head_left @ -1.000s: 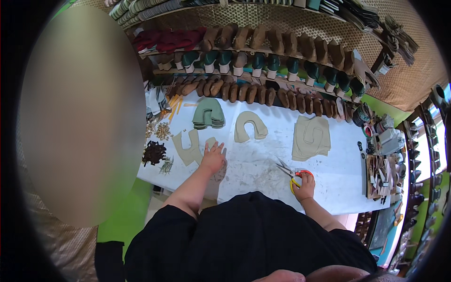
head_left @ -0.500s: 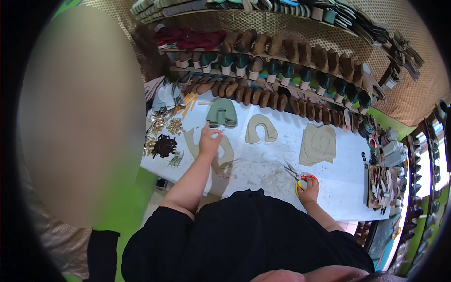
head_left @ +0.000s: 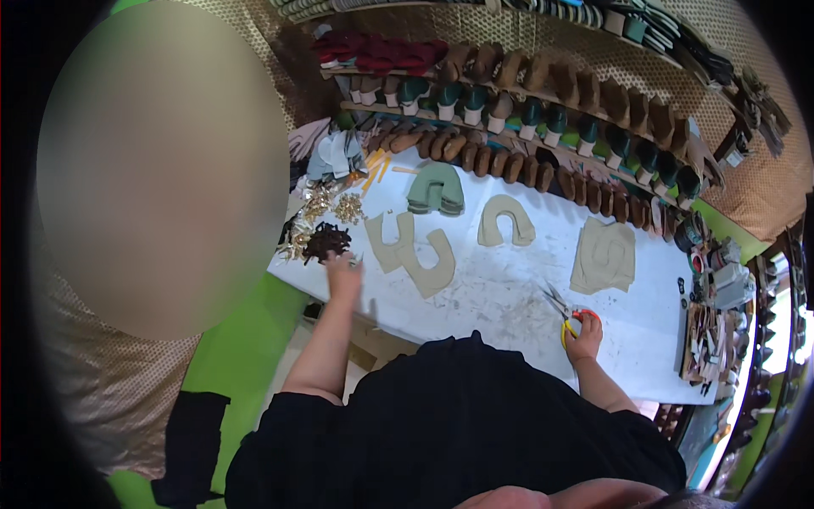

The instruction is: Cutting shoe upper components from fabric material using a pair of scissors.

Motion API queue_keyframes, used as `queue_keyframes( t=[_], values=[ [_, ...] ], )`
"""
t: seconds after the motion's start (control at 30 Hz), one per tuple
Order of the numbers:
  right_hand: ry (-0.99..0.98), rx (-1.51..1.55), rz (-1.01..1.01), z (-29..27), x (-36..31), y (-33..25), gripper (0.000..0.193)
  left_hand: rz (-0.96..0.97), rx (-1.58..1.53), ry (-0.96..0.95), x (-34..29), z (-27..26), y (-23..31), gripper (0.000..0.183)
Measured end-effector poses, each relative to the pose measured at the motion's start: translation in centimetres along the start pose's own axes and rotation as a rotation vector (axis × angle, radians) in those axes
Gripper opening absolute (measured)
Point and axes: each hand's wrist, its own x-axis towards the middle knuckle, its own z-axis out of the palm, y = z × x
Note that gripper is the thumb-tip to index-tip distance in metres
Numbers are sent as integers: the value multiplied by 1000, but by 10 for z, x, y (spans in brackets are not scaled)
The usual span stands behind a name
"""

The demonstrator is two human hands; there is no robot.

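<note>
2 hands: both are over the white table (head_left: 509,297), well apart from each other.
Change, left hand: the left hand (head_left: 342,270) has moved from the tan cut pieces (head_left: 417,248) toward the frame's left; it now sits at the table's left edge, just beside the dark pile of small parts (head_left: 326,241). Its fingers look loosely open; whether they pinch anything I cannot tell.
Change, right hand: the right hand (head_left: 585,327) stays low and right of centre, closed around the red and yellow handles of the scissors (head_left: 563,310), blades pointing up and left.
Tan pieces: 2 flat U-shaped cutouts lie touching, centre left, now uncovered.
Nearby: 1 more tan U-shape (head_left: 505,222) at centre, a green stack of U-shapes (head_left: 436,188) above, a tan sheet (head_left: 604,256) to the right, gold trinkets (head_left: 331,207) upper left.
Backdrop: rows of shoe lasts (head_left: 543,110) on shelves across the top.
In the way: a blurred patch covers the frame's left; the person's black garment (head_left: 458,416) hides the table's near edge.
</note>
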Motion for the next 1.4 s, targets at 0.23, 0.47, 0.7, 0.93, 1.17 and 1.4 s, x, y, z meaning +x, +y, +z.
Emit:
queue_keyframes(
  t=[0.23,0.47,0.7,0.93,1.17,1.4],
  values=[
    [2,-27,-24,3,2,-3,66,629,268,-528,-150,71,101,79],
    [-2,-37,-22,5,-1,1,67,861,209,-683,-149,67,109,82],
    [-8,-27,-11,6,2,2,67,329,237,-441,-109,65,140,82],
    [-35,-1,26,2,2,1,68,330,216,-430,-102,75,138,75],
    [-16,-20,-20,2,-1,6,69,333,74,-333,-97,99,118,54],
    [-32,85,-8,0,0,5,65,292,145,-352,-103,102,120,54]
  ],
)
